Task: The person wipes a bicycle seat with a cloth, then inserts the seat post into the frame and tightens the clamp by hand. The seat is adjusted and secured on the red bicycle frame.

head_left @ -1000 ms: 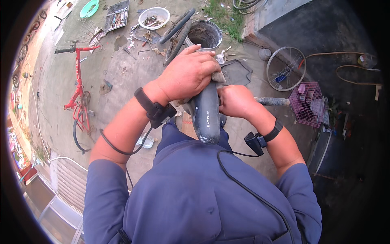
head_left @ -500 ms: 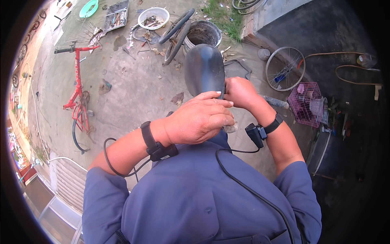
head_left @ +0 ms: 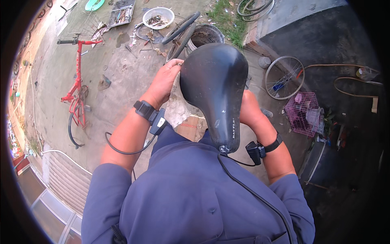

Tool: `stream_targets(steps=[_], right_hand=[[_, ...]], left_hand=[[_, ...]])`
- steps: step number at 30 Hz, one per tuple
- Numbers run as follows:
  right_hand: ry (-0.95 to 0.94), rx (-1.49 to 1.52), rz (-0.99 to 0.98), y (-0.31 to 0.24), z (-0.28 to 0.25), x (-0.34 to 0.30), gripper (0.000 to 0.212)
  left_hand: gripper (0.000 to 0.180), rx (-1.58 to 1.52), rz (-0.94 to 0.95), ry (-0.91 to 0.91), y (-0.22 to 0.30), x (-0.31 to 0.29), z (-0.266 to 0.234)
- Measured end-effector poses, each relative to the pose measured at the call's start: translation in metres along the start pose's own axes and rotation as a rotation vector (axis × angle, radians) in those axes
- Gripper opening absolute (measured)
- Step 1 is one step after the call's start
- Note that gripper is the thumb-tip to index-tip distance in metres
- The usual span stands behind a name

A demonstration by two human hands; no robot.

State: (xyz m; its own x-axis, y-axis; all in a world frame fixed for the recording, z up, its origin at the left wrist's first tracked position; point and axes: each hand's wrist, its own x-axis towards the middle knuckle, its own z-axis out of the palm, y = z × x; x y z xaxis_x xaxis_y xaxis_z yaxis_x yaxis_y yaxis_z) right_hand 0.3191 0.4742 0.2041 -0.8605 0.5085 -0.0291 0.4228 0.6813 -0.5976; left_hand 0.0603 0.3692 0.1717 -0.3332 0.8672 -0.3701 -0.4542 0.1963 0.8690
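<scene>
"Saddle (head_left: 215, 89), where?"
"Between left hand (head_left: 162, 83) and right hand (head_left: 250, 109)."
"Their grip?"
"Left touches its edge; right is partly hidden. I can't tell how closed either is or what's held."

Soft daylight brightens the floor (head_left: 130, 81) — a pale sheen glazes the black saddle (head_left: 214, 81) — while the right side lies dim; fisheye distortion bends the outskirts, and the corners go black.

Left: red bicycle frame (head_left: 79, 61). Up top: tool tray (head_left: 122, 5), white basin (head_left: 167, 12) with scrap in it, bucket (head_left: 209, 30), black tyre (head_left: 185, 40) just beside. Right: spoked wheel (head_left: 285, 76), pink wire cage (head_left: 300, 116) near it.
</scene>
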Motion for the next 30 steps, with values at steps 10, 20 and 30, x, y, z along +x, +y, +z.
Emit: stream_targets(steps=[10, 20, 30], right_hand=[[-0.016, 0.046, -0.003, -0.003, 0.004, 0.006, 0.025], [0.159, 1.204, 0.288, -0.015, -0.006, 0.019, 0.035], [0.353, 1.407, 0.072, 0.018, 0.057, 0.061, 0.043]], left_hand=[[0.029, 0.277, 0.746, -0.044, 0.038, 0.003, 0.028], [0.034, 0.518, 0.838, 0.033, 0.025, 0.029, 0.029], [0.028, 0.417, 1.294, -0.114, 0.043, -0.035, 0.108]])
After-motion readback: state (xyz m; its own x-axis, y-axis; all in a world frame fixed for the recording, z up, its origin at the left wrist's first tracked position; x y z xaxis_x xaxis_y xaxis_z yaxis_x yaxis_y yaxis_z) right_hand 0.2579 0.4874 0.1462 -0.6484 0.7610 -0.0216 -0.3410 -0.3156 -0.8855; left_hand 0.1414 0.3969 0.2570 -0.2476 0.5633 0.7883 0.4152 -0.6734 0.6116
